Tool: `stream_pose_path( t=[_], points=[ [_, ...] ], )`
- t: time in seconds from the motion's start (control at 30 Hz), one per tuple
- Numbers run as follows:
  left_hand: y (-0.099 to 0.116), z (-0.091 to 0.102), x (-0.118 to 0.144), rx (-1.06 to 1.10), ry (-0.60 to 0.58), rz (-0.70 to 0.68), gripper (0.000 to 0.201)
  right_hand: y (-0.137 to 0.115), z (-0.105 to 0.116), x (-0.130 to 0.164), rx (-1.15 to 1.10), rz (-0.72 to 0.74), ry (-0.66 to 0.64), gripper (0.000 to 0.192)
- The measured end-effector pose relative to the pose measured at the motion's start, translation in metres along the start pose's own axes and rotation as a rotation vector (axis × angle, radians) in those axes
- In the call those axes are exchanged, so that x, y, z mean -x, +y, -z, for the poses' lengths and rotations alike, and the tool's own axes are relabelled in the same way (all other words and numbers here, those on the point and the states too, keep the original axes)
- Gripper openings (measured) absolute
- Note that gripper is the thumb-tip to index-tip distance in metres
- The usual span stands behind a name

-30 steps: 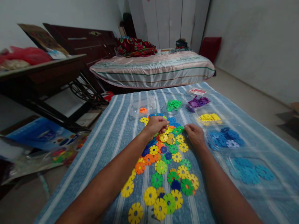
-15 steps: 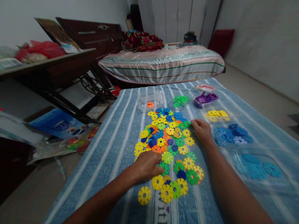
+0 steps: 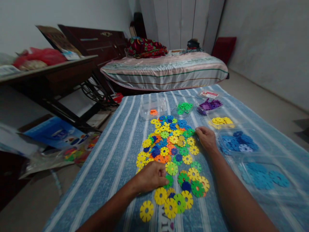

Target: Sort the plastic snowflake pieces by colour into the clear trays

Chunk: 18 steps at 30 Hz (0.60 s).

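Note:
A spread of notched plastic discs (image 3: 164, 151), in yellow, green, orange and blue, covers the middle of the striped bedcover. My left hand (image 3: 152, 176) is closed at its left side, with thumb and forefinger at the edge of a green disc (image 3: 169, 181). A lime-green disc (image 3: 171, 168) lies just beyond those fingertips. On the far right side of the spread, my right hand (image 3: 206, 138) pinches the edge of another green disc (image 3: 190, 132). Its other fingers are curled in. Nearest to me lies a single yellow disc (image 3: 146, 211).
Clear plastic boxes hold sorted pieces: orange (image 3: 153, 112), green (image 3: 184, 108), purple (image 3: 209, 105), yellow (image 3: 221, 121), dark blue (image 3: 238, 141) and light blue (image 3: 264, 175). A bed (image 3: 164, 71) stands beyond, a desk (image 3: 48, 69) at the left.
The view has tilted slightly, so the covered surface sits a little lower in the picture. Both hands stay at nearly the same discs; the left fingers look slightly more curled.

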State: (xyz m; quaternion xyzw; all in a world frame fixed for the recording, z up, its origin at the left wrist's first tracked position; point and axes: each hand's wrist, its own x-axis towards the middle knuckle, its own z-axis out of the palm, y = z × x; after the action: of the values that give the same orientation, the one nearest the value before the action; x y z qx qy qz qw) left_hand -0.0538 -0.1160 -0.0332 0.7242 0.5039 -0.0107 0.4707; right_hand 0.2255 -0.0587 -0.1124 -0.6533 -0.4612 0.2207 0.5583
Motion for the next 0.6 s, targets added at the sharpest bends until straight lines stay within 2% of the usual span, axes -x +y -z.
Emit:
stream_pose_path(
  t=[0.1, 0.2, 0.37, 0.47, 0.53, 0.6],
  points=[
    [0.001, 0.008, -0.003, 0.213, -0.044, 0.004, 0.022, 0.0, -0.002, 0.0, -0.002, -0.004, -0.004, 0.035],
    [0.006, 0.017, -0.011, 0.314, -0.039, 0.021, 0.026, 0.0, -0.003, 0.0, -0.014, -0.01, -0.012, 0.035],
    [0.022, 0.03, -0.047, 0.423, 0.115, 0.01, 0.025, -0.001, -0.005, 0.0, 0.0, -0.008, -0.005, 0.034],
    [0.049, 0.046, -0.083, 0.549, 0.267, -0.054, 0.019, -0.002, -0.005, 0.0, 0.007, -0.004, -0.005, 0.033],
    [0.075, 0.06, -0.11, 0.686, 0.382, -0.123, 0.015, -0.002, -0.005, 0.0, 0.004, -0.002, -0.008, 0.033],
    [0.101, 0.073, -0.134, 0.832, 0.442, -0.184, 0.012, -0.002, -0.005, 0.001, -0.002, 0.002, -0.014, 0.033]
  ],
)
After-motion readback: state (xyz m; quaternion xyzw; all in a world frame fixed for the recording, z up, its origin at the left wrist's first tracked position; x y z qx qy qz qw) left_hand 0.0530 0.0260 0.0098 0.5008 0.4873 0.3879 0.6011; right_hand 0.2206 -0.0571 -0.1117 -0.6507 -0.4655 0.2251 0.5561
